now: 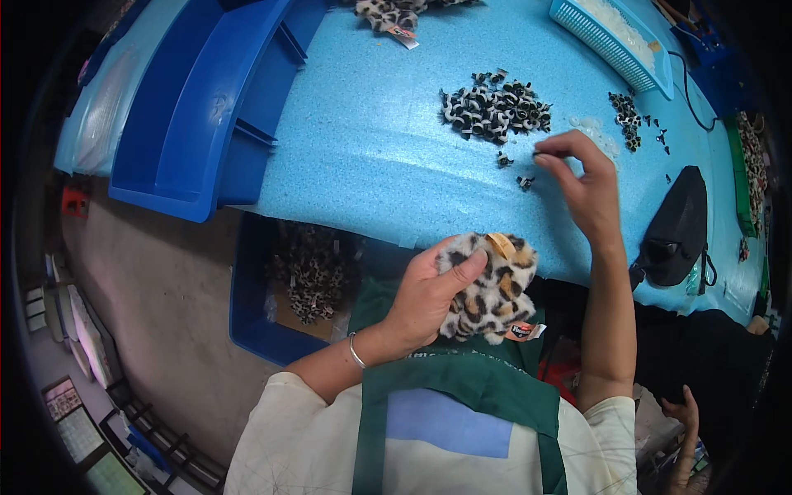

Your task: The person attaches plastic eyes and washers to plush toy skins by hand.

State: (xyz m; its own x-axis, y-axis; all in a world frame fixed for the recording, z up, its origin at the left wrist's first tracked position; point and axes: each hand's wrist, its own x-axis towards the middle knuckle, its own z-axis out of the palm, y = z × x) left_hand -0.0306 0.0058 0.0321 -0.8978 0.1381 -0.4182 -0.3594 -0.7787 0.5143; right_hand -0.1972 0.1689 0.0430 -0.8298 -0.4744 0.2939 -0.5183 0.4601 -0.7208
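Observation:
My left hand (421, 301) grips a leopard-print plush piece (499, 293) in front of my apron, thumb pressed on its top. A tan tab shows on its upper edge, and an orange and white label (525, 332) hangs from its lower right. Over the blue tabletop (355, 173), my right hand (584, 177) pinches a small dark piece (538, 153) between thumb and fingertips; its exact kind is too small to tell. Just left of those fingertips lie two loose black-and-white pieces (525, 182). Behind them is a pile of similar small pieces (495, 107).
Blue plastic bins (223, 107) stand at the left. Below the table edge, a bin (247, 305) holds leopard-print pieces. More plush (388, 15) lies at the far edge. At right are a light-blue basket (610, 41), small dark parts (627, 120) and a black cap (676, 227). Another person's hand (683, 408) shows lower right.

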